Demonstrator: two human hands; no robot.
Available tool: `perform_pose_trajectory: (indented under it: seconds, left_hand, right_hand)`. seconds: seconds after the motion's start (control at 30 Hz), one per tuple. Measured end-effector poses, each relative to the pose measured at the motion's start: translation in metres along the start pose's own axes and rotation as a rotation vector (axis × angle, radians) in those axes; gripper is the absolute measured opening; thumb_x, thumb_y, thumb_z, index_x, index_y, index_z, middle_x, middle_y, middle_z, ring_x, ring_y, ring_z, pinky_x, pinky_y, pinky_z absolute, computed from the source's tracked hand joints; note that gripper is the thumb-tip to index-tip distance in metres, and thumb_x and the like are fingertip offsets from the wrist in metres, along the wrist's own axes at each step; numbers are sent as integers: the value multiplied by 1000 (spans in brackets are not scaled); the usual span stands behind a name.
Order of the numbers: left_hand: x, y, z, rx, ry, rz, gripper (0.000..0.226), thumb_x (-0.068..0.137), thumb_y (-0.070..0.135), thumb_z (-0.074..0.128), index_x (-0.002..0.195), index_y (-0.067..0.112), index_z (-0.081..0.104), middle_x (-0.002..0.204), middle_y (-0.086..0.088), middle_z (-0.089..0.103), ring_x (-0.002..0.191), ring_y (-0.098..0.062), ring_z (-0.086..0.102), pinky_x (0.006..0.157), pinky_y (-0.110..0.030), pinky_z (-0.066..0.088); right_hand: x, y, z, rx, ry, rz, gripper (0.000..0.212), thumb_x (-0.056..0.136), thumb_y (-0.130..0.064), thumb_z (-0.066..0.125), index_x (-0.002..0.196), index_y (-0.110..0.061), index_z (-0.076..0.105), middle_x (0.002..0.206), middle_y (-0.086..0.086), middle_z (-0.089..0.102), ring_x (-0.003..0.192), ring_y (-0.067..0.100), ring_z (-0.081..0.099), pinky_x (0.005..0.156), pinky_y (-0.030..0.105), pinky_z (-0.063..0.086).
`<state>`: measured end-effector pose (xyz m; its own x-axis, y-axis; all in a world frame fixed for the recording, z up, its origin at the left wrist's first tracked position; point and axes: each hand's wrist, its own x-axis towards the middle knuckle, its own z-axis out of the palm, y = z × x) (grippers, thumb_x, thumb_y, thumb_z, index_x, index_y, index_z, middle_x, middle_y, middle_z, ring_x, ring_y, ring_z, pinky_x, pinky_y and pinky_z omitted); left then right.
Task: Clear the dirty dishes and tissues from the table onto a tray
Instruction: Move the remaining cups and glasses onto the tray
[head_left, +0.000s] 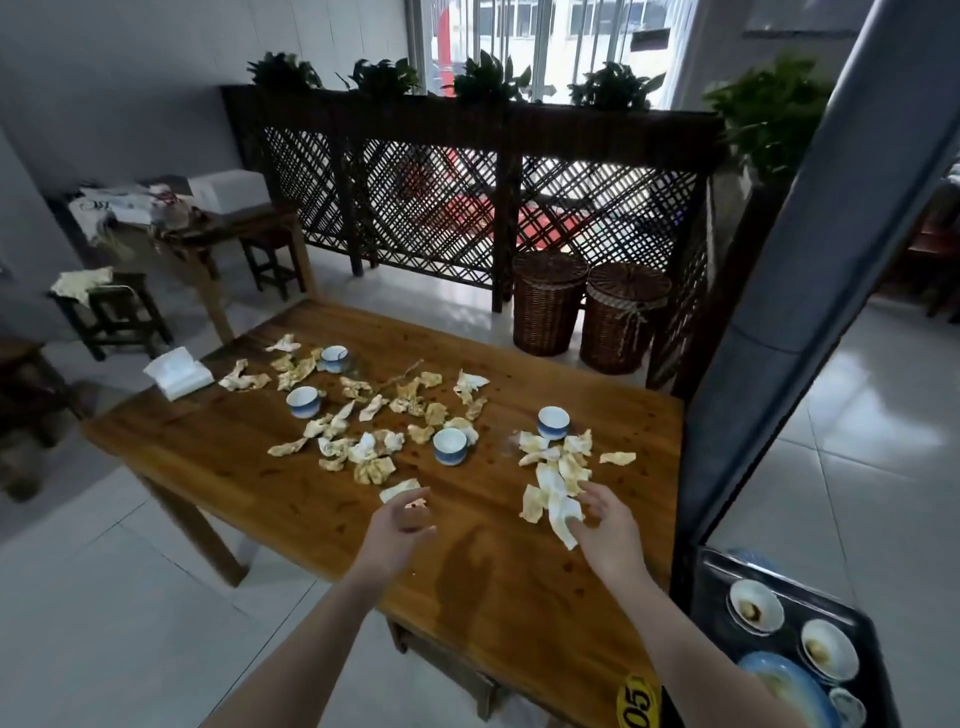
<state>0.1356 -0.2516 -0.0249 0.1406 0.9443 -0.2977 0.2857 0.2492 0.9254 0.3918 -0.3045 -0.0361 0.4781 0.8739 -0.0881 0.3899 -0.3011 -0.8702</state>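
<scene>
Reaching over the table (519, 597), I had my right grip (605, 530) clamped on a crumpled tissue (563, 514) at the near end of the right-hand heap (558, 457), fingers curled round its loose edge. My left grip (400, 519) hovered with fingers loosely curled just beside a lone tissue (399, 489); I could not tell whether it had hold of anything.

More stained tissues (363, 452) lay scattered across the middle of the table, with four blue-and-white cups (449, 446) standing upright among them. The tray (714, 582) sat low at my right, off the table's edge, already carrying small bowls (756, 605) and a plate (795, 691).

I judged the tissues feather-light, limp and likely greasy, so they were best bunched several at a time and pinched through the thick of the wad; a corner hold would let pieces drop. The cups looked hard, glazed and breakable. I reckoned on taking each by its wall, thumb against fingers, and keeping it level in case of dregs.
</scene>
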Motion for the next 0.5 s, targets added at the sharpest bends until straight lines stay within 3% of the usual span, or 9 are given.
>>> perform_pose_trajectory:
  seconds: [0.33,0.43,0.5]
  left_hand:
    - [136,20,-22,130,-42,-21,52,86,-4,64,134,13,51,122,-10,60,106,-19,58,84,-30,52]
    - [177,35,-19,140,-57,-25,51,86,-3,64,132,14,52,103,-3,63,95,-20,61,76,-34,55]
    - [201,41,-15,166,-103,-22,53,86,-1,65,134,17,50,107,0,63,97,-18,62,69,-27,55]
  right_hand:
    - [118,-5,68,51,-22,109,52,84,-4,68,132,-16,52,125,2,60,117,20,54,94,28,44]
    - [150,-5,83,48,-18,156,51,82,-4,69,129,-15,53,125,3,60,117,21,55,97,32,46]
    - [170,-4,92,34,-19,184,52,82,-5,70,130,-15,53,126,3,60,116,21,56,97,35,49]
